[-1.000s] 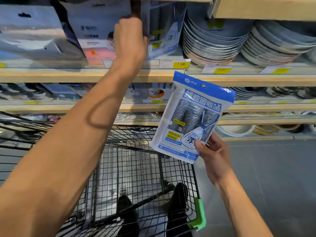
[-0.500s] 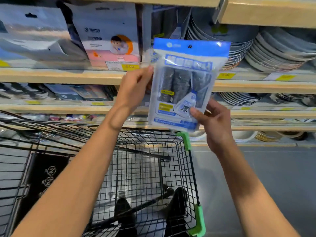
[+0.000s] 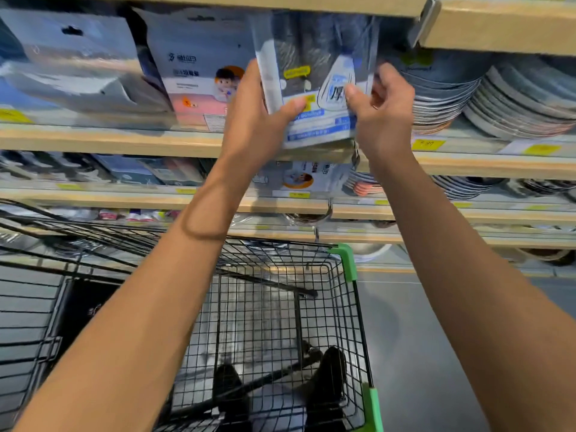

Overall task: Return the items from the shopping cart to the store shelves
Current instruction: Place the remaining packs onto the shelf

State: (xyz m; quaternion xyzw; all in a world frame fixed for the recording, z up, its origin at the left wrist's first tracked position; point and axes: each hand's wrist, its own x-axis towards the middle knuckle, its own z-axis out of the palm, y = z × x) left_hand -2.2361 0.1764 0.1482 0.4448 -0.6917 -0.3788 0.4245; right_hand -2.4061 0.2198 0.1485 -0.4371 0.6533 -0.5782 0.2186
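Note:
A blue-and-white packet of grey rolled bags (image 3: 314, 88) stands upright at the front of the upper shelf (image 3: 109, 141), its top hidden in the shelf opening. My left hand (image 3: 255, 120) grips its lower left edge, thumb across the front. My right hand (image 3: 383, 110) pinches its lower right corner. Below my arms is the black wire shopping cart (image 3: 280, 307) with green corner guards; its basket looks bare from here.
A white-and-pink packet with a cartoon child (image 3: 202, 76) stands just left of the held packet. Grey packets (image 3: 71, 67) fill the far left. Stacks of plates (image 3: 514, 98) sit to the right. Lower shelves (image 3: 124, 201) hold more goods. Grey floor (image 3: 420, 353) lies right of the cart.
My left hand left the shelf and took the packet's left edge. Both hands raised the packet from in front of the cart up into the upper shelf opening.

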